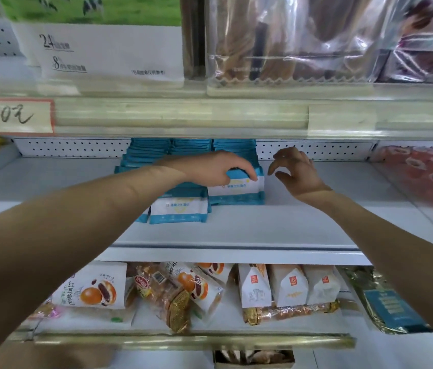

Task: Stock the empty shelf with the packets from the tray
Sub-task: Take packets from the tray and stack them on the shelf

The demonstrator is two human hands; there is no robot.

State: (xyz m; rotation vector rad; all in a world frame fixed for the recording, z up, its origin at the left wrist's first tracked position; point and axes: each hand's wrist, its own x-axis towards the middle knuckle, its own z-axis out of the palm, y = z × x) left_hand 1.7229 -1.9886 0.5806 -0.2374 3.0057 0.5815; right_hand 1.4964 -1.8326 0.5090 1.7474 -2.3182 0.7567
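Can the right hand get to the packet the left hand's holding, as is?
Probably yes. The right hand hovers empty beside that teal-and-white packet, only bare shelf between; the left hand covers just its top edge.

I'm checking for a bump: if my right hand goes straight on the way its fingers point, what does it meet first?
Probably the right edge of the front packet, which the left hand grips at its top. The right hand points leftward at it; depth is unclear.
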